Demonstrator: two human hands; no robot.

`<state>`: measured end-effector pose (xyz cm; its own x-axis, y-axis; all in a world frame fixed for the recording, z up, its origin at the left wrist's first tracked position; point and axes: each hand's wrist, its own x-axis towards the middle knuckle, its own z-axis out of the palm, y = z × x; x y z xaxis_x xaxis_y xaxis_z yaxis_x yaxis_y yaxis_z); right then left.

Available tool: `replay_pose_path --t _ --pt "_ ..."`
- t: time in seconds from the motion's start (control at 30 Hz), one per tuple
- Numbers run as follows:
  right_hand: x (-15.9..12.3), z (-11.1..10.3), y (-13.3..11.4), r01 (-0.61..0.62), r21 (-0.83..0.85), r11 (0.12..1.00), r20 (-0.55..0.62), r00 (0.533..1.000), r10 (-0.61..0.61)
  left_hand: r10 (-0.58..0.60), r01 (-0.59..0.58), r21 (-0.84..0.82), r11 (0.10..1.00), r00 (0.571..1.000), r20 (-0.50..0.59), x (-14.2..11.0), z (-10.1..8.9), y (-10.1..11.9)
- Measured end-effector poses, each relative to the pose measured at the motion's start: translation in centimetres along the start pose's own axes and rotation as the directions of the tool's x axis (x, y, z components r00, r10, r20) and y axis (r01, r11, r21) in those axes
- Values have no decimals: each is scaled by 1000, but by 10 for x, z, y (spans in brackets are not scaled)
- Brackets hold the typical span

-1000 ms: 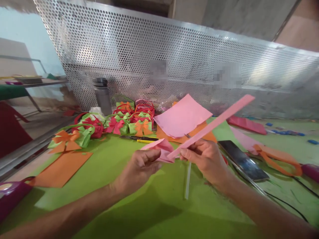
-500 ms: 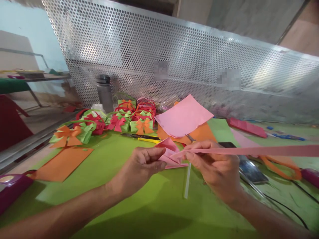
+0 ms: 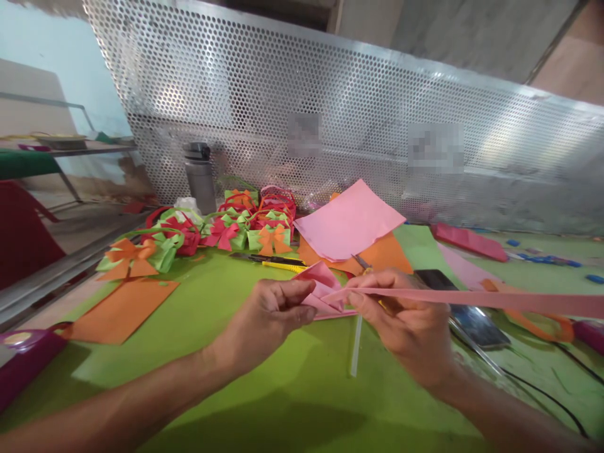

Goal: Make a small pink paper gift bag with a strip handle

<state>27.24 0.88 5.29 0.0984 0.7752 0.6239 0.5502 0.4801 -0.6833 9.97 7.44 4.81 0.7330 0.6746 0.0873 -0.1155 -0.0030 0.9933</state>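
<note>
- Shows a purple tool (image 3: 28, 365) well left of the left hand (image 3: 270, 308), cut off by the edge.
- Has an orange rectangle (image 3: 123, 311) lying flat, also left of that hand.
- Shows small paper bags with bows (image 3: 221, 233) beyond and left of the same hand, with a grey bottle (image 3: 201, 185) behind.
- Pinches folded pink paper (image 3: 317, 287) between left thumb and fingers, raised between both hands.
- Has a large pink sheet (image 3: 352, 220) beyond the hands, overlapping orange paper (image 3: 391, 251).
- Shows a translucent stick (image 3: 356, 352) on the green tabletop (image 3: 283, 390), nearer than the hands and between.
- Grips a long pink strip (image 3: 472, 297) in the right hand (image 3: 406, 321), thumb against fingers, left end meeting the folded pink paper; cannot tell whether tucked in.
- Has a dark phone (image 3: 481, 327) just right of the right hand, partly behind the strip.
</note>
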Motion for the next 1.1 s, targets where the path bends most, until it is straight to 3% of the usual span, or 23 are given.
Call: replay_pose_path --t 0.43,0.73,1.1 --pt "1 5 2 56 -4 998 -23 998 -56 19 -19 -79 997 1000 -7 1 3 -3" --pt "6 4 -3 121 -10 993 84 989 -120 14 -14 -84 996 1000 -8 1 5 -3" --pt "5 10 0 106 -41 994 68 992 -103 3 4 56 998 993 -116 1 1 -12"
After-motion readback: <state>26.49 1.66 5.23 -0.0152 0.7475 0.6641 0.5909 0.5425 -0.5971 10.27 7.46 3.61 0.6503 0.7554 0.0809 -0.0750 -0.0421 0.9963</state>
